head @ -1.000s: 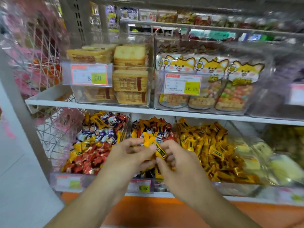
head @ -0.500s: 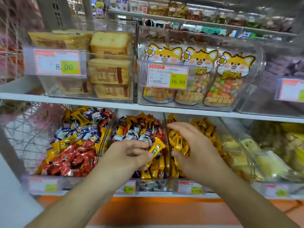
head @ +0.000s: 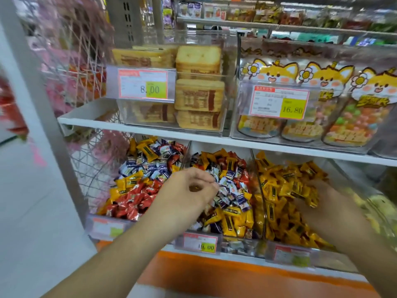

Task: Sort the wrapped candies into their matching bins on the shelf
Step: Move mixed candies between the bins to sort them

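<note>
A shop shelf unit [head: 150, 140] carries clear bins on two levels, with boxed biscuits [head: 198, 87] and cartoon-fox candy jars [head: 309, 104] on the upper level. The lower level holds three bins of wrapped candies. The left bin [head: 141, 179] contains a mix of red, yellow and blue-white pieces. The middle bin [head: 227, 190] is also mixed: yellow, red and blue-white. The right bin [head: 285, 201] holds almost only yellow pieces and appears largely sorted. Sorting is judged partly done; the left and middle bins still need separating. The left hand [head: 191, 190] hovers over the middle bin with fingers curled inward; whether it grips a candy cannot be told. The right hand [head: 315, 198] lies in the right bin among the yellow wrapped candies [head: 279, 186], motion-blurred, so its grip cannot be told. The wrappers are small, glossy and pillow-shaped, with dark label bands.
</note>
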Demonstrator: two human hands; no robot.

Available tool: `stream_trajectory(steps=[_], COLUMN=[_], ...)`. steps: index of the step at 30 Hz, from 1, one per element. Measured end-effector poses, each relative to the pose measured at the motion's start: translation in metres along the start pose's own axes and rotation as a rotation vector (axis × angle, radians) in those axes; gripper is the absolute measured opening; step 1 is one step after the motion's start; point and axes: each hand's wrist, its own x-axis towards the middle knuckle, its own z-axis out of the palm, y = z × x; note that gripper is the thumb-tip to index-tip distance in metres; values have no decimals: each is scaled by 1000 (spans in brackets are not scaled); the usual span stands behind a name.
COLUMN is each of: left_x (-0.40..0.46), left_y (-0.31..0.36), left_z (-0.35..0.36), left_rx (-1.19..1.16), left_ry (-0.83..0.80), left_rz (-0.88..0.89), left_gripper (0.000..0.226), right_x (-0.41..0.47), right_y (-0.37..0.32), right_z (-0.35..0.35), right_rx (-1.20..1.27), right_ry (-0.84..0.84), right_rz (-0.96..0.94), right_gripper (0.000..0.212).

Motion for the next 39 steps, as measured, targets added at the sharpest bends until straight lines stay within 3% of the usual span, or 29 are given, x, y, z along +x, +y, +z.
stream_trajectory(steps=[3, 8, 13, 17, 23, 26, 28, 33, 39], left_x=[6, 21, 30, 34, 32, 36, 37, 35, 34], left_y=[-8, -29, -56, -83, -114, -117, -118, -120, -119], left_z=[-24, -70, -121, -156, -171, -171, -172, -174, -176], left_rx=[71, 342, 718, 778, 643, 599, 588, 549, 519], left_ry=[86, 244, 331, 289, 76, 67, 62, 44, 41], left_rz=[20, 40, 117, 71, -131, -131, -125, -94, -97], left_gripper=[4, 6, 54, 90, 112, 113, 114, 110, 108], right_x=[-4, -16, -33, -22, 45, 71, 83, 86, 86], right_y=[-13, -56, -132, -216, -326, -352, -364, -375, -371], right_z=[4, 14, 25, 44, 100, 122, 131, 130, 132], right_rx=[2, 87, 150, 177, 52, 57, 20, -5, 122], right_ry=[-12, -4, -73, -165, -271, -294, -285, -281, -260], right_rz=[-24, -290, -569, -698, -676, -610, -612, -570, -487], right_gripper=[52, 37, 44, 51, 64, 53, 42, 57, 35])
